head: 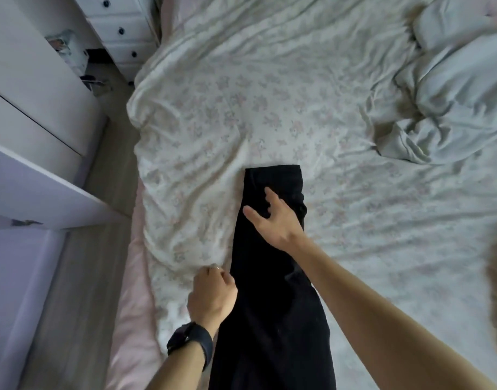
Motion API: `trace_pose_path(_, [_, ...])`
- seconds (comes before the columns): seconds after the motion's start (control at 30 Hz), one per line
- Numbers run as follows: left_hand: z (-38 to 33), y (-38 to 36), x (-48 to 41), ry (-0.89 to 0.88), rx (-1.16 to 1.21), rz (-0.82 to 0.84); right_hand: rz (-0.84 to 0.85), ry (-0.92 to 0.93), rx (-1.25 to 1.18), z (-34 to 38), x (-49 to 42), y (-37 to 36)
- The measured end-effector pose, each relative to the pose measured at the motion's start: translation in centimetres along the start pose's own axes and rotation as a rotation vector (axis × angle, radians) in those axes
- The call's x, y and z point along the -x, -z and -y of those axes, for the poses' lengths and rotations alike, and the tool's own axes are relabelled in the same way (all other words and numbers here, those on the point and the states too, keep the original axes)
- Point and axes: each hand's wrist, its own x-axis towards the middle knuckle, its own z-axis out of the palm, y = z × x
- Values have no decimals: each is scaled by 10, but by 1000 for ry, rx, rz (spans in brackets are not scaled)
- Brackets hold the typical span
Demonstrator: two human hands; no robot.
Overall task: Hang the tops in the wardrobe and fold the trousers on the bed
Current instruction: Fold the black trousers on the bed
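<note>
Trousers: black trousers (269, 305) lie lengthwise, running from the bed's (368, 235) near edge toward its middle.
Right hand (278, 220): spread, over their far end.
Left hand (210, 296): curled at their left edge; I cannot tell whether it pinches cloth.
Risk: I expect a skewed fold if one side lifts alone.

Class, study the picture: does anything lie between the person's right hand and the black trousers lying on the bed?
Nothing visible does. The right hand is spread directly over the black trousers, with no object between them. The crumpled bedding lies off to the right on the bed, apart from the trousers.
</note>
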Motion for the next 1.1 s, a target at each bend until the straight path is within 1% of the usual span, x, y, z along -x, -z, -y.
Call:
trace_pose_path(0.03, [2, 4, -6, 13, -10, 5, -51, -15, -83, -10, 3, -2])
trace_pose_path(0.07, [-1, 7, -12, 19, 33, 26, -146, -33, -146, -22, 9, 0])
trace_pose_path(0.13, [-16, 20, -21, 1, 167, 62, -322, -91, -193, -47, 19, 12])
trace_pose_path(0.2, [-36, 33, -34, -64, 218, 88, -419, -164, -202, -68, 26, 29])
trace_pose_path(0.23, [-46, 38, -42, -104, 229, 99, -430, -207, -215, -77, 29, 36])
trace_pose_path(0.27, [-57, 40, -51, -130, 239, 115, -405, -274, -251, -84, 31, 41])
trace_pose_path(0.3, [-65, 38, -60, -134, 251, 138, -345, -351, -305, -92, 35, 44])
trace_pose_path(0.4, [-85, 28, -81, -119, 324, 143, -52, -537, -398, -113, 66, 43])
trace_pose_path(0.43, [-89, 26, -86, -119, 346, 116, 31, -567, -405, -116, 79, 40])
trace_pose_path(0.5, [-99, 16, -95, -111, 333, 60, 101, -591, -401, -125, 100, 37])
trace_pose_path(0.63, [-108, 9, -109, -172, 306, -16, 108, -536, -367, -130, 103, 31])
trace_pose_path(0.67, [-113, 10, -110, -175, 337, -14, 128, -502, -336, -129, 100, 32])
trace_pose_path(0.73, [-121, 18, -111, -167, 494, -20, 129, -384, -202, -126, 94, 33])
trace_pose_path(0.8, [-128, 30, -112, -180, 632, -100, -27, -298, -45, -124, 93, 35])
trace_pose_path(0.83, [-129, 35, -116, -179, 660, -136, -122, -269, -10, -124, 93, 36])
trace_pose_path(0.87, [-129, 38, -118, -160, 669, -157, -165, -247, 22, -123, 92, 35])
trace_pose_path(0.9, [-129, 39, -122, -123, 638, -159, -159, -243, 71, -124, 87, 34])
trace_pose_path(0.93, [-129, 37, -122, -83, 572, -142, -118, -266, 119, -126, 83, 33])
trace_pose_path(0.97, [-128, 33, -123, -44, 497, -99, -88, -304, 126, -130, 78, 32])
trace_pose_path(1.03, [-131, 24, -119, -31, 381, -65, -94, -385, 24, -138, 74, 32])
trace_pose_path(1.1, [-131, 15, -101, -43, 320, -79, -184, -421, -115, -143, 89, 35])
